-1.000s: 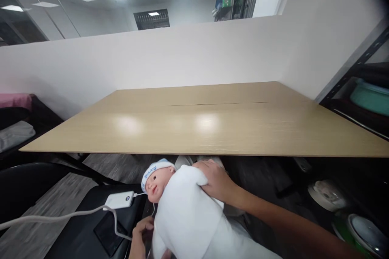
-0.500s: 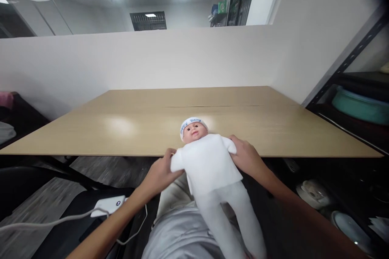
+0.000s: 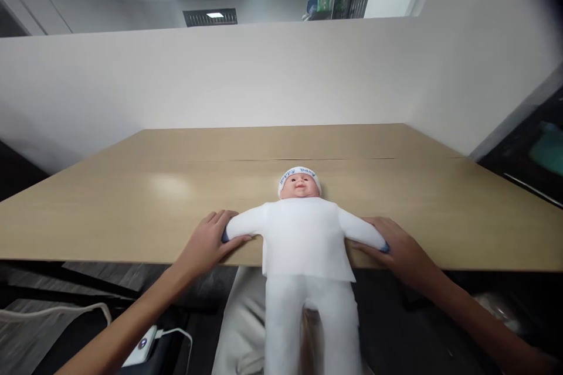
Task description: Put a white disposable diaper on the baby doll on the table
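A baby doll [image 3: 303, 234] in a white suit and a white cap with blue letters lies face up on the near edge of a light wooden table [image 3: 145, 205]. Its head and chest rest on the table top, and its legs hang over the edge toward my lap. Both of its arms are spread out sideways. My left hand [image 3: 206, 243] grips the end of the doll's arm on the left. My right hand [image 3: 396, 246] holds the end of the other arm on the right.
A white partition wall [image 3: 220, 82] rises behind the table. A dark metal shelf [image 3: 528, 152] stands at the right. At lower left a white power bank [image 3: 141, 348] with a white cable [image 3: 57, 312] lies on a dark seat.
The doll went from my lap up onto the table edge. My hands slid from its shoulders out to the ends of its arms and spread them apart.
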The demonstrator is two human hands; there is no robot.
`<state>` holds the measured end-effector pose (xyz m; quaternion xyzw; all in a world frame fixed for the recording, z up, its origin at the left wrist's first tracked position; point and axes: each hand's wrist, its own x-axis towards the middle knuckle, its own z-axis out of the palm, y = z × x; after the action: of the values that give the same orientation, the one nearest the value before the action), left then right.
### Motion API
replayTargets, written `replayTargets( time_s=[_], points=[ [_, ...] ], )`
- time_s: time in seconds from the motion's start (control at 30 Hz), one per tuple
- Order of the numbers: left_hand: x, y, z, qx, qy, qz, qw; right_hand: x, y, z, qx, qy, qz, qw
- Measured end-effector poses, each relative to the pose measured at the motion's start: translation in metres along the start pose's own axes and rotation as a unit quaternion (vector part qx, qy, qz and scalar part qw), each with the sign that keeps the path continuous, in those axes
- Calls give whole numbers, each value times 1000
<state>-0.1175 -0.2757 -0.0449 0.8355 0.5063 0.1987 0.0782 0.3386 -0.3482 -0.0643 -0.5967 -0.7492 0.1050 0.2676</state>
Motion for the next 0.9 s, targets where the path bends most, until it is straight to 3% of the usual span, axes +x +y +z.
replayTargets(
  time_s=[0.13,0.33,0.53,0.77,0.9],
  points=[
    [35,-23,10,12,5,30,999,33,14,8,12,-4,15,1000],
    [107,-58,19,18,17,43,999,115,33,18,10,-30,11,999],
    [169,-89,27,8,37,36,999,188,58,31,-8,-6,-14,1000],
    [245,-128,44,64,103,19,992,284,86,51,-35,27,-27,999],
    [269,-143,51,53,134,-7,990,319,100,61,-94,60,-54,992]
  ],
)
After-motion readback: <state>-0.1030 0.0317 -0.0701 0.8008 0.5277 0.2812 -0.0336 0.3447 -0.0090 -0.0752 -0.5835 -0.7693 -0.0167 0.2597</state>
